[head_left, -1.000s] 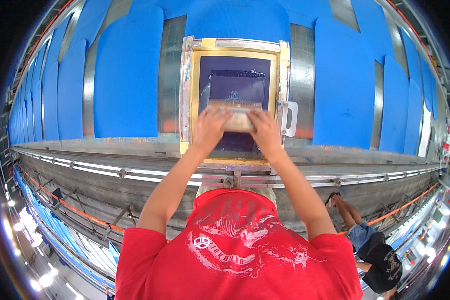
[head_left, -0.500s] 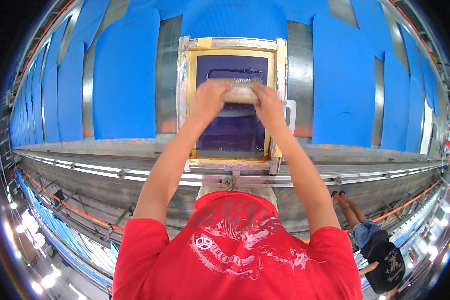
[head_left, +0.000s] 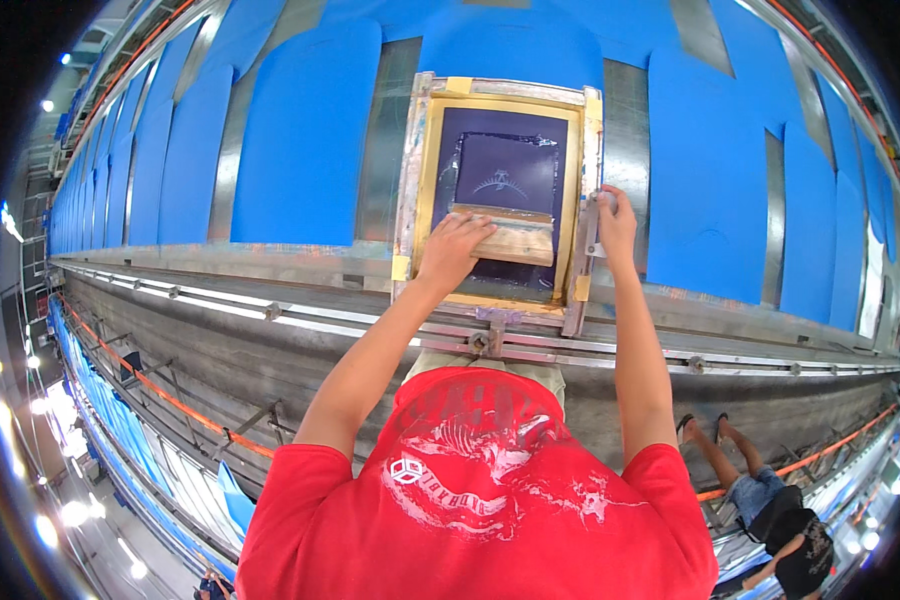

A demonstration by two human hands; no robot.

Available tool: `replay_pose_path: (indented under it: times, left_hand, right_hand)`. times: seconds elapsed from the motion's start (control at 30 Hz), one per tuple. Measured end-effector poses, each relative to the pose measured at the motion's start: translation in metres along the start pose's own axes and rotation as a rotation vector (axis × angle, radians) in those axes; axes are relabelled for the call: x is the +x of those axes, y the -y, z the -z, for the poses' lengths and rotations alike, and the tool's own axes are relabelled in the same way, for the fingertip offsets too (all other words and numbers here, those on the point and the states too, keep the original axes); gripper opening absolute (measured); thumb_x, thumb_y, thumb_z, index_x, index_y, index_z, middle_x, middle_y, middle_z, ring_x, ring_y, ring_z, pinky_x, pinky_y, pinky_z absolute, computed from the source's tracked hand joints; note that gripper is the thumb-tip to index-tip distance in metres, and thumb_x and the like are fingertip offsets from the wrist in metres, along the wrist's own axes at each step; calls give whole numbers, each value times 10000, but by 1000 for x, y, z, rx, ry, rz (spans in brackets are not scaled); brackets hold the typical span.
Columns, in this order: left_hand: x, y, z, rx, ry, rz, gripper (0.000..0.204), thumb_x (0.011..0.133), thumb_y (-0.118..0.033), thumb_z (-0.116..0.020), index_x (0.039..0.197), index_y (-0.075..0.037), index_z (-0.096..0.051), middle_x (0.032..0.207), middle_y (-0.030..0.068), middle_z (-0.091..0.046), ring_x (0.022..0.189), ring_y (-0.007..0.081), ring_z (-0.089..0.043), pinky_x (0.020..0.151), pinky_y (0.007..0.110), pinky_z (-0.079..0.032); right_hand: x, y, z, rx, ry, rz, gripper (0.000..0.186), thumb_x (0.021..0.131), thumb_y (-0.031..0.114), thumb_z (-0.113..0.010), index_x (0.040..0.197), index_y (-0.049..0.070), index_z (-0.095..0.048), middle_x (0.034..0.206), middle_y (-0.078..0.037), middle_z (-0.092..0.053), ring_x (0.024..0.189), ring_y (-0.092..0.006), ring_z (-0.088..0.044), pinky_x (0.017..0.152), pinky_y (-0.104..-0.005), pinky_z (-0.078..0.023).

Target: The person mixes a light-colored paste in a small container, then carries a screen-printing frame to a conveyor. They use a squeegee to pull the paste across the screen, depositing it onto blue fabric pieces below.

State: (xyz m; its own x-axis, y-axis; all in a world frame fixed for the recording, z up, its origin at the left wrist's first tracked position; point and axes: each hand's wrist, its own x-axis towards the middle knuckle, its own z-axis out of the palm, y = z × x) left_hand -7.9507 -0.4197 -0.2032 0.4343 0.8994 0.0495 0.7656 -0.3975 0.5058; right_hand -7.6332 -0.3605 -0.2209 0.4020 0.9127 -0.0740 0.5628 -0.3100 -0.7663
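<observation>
My left hand grips the wooden squeegee, which lies across the lower half of a dark purple mesh screen bearing a pale arched design. The screen sits in a paint-marked frame edged with yellow tape. At the frame's right side, my right hand is closed on a pale handle, its fingers partly hiding it.
Long rows of blue fabric panels lie on the metal printing table. A steel rail runs along the near edge. A person in dark clothes is at the lower right, beside an orange rail.
My right hand has left the squeegee and moved rightward onto the frame's handle. The squeegee, still in my left hand, has moved toward me. The view has shifted slightly, placing the screen farther right.
</observation>
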Motion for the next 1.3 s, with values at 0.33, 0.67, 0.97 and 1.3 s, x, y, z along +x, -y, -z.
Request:
replay_pose_path:
  times: [0.33, 0.67, 0.97, 1.3]
  left_hand:
    - [-68, 60, 81, -83, -204, 25, 629, 717, 22, -723, 1314, -165, -664, 1384, 19, -639, 1318, 282, -551, 1130, 455, -425]
    - [-171, 275, 197, 4, -120, 58, 606, 675, 44, -727, 1256, -128, -700, 1321, 42, -677, 1262, 309, -584, 1072, 431, -467]
    - [-213, 322, 214, 21, -106, 61, 605, 686, 54, -701, 1255, -153, -705, 1359, 20, -658, 1293, 300, -576, 1100, 469, -440]
    - [-131, 374, 214, 32, -157, -17, 430, 815, -9, -639, 1205, -163, -734, 1213, 56, -724, 1108, 304, -670, 988, 435, -519]
  right_hand:
    - [-53, 133, -57, 80, -121, 156, 198, 1017, 229, -608, 1086, 71, -706, 680, -17, -529, 631, -121, -451, 586, -326, -393]
    - [-153, 232, -289, 172, -102, 135, 192, 1017, 192, -584, 1117, 60, -681, 794, -183, -654, 630, -196, -551, 611, -368, -452]
    - [-169, 261, -333, 177, -70, 99, 144, 1000, 148, -596, 1074, 49, -670, 605, -174, -564, 510, -263, -536, 550, -409, -438]
    - [-142, 325, -310, -402, 170, 668, 429, 884, 385, -749, 1184, 82, -701, 1377, -159, -573, 1216, -341, -556, 954, -470, -498]
